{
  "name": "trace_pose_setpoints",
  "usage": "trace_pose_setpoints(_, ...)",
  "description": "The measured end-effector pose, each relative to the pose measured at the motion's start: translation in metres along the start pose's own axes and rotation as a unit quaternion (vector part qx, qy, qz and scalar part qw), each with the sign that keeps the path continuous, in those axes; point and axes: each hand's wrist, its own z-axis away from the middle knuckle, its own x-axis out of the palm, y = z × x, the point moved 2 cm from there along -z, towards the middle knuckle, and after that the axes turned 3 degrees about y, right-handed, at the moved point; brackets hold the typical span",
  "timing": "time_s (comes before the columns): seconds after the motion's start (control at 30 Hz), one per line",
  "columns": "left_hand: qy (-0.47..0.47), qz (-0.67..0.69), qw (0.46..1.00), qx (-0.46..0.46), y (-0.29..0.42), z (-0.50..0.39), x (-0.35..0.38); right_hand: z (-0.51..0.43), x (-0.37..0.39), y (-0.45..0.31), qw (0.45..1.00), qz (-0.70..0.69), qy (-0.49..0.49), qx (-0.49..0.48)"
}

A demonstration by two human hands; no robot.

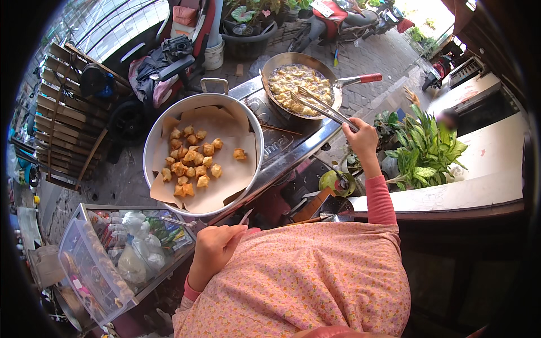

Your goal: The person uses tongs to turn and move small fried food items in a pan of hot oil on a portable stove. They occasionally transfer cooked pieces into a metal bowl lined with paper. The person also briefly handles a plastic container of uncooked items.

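Note:
My right hand (359,134) grips metal tongs (323,110), whose tips reach into a wok (265,80). Pale dumplings (291,84) fry there in bubbling oil. To the left stands a wide round aluminium pan (148,162), lined with brown paper (230,181). Several golden fried dumplings (194,158) lie on the paper, mostly in one cluster, with a single one apart at the right. Below this pan, close to my body, my left hand (217,249) is closed around a small pointed tool (246,216), perhaps a knife; its lower part is hidden.
The wok rests on a metal gas stove (274,126). A clear plastic drawer (91,270) with bagged goods stands at left. Bamboo slats (63,114), a cluttered chair (177,63) and motorcycles (338,21) stand beyond. A person (447,119) is behind leafy plants (422,156) at right.

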Motion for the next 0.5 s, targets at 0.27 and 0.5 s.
trace_pose_setpoints(0.27, -0.003, -0.002, 1.0, 0.002, 0.0, 0.001, 0.001, -0.005, 0.024, -0.015, 0.999, 0.037, -0.01, -0.011)
trace_pose_setpoints(0.5, 0.005, -0.003, 1.0, 0.002, -0.002, 0.004, -0.001, -0.012, 0.025, 0.016, 0.995, -0.085, -0.005, 0.057)
